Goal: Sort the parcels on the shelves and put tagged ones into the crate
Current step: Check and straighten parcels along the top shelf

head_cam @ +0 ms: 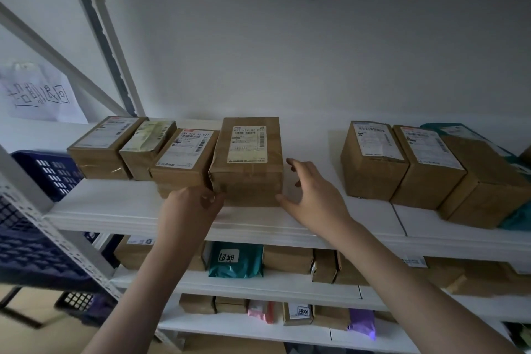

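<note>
I'm seeing both hands at the middle parcel [247,161] on the top shelf [115,210]: left hand [191,204] fingers curling at its lower-left corner, can't tell if gripping; right hand [311,195] fingers spreading wide, just beside its right side. Neighbour box [184,156] is crowding the left w/ label "144 800 35 071". Bare shelf is lying open to the right before two boxes [402,164]. Blue crate [48,175] is sitting far left.

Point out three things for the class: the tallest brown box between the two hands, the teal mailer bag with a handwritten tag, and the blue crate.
Tallest brown box [247,158]: head view, on its top face.
Teal mailer bag [235,266]: head view, on its front.
Blue crate [48,172]: head view, on its slotted side wall.
</note>
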`<state>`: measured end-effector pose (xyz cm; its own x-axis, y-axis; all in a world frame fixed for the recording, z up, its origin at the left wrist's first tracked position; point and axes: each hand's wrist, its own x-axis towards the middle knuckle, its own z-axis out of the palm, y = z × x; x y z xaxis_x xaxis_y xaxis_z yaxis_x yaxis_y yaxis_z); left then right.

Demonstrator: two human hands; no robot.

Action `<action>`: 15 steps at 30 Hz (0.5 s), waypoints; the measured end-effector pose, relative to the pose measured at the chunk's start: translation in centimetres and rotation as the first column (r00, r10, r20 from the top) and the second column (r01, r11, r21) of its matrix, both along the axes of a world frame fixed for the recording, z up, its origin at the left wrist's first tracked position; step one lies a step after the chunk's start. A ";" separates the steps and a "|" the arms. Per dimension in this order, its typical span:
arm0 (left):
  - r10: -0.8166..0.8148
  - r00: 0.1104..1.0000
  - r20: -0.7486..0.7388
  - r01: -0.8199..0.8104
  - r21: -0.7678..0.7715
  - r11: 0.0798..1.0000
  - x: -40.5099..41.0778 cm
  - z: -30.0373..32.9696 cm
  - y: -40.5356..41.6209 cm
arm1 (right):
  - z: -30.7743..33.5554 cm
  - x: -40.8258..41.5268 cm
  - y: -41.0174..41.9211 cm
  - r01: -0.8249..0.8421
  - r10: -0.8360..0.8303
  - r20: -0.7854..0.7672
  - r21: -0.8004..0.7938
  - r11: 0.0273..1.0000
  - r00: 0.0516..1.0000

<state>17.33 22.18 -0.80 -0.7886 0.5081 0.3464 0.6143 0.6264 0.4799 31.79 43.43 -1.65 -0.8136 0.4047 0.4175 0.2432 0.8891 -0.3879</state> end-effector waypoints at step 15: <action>-0.308 0.947 -0.092 0.313 0.036 0.949 9.2 -0.3 9.2 | 0.6 13.0 7.0 0.217 -0.216 0.042 -0.020 0.976 0.975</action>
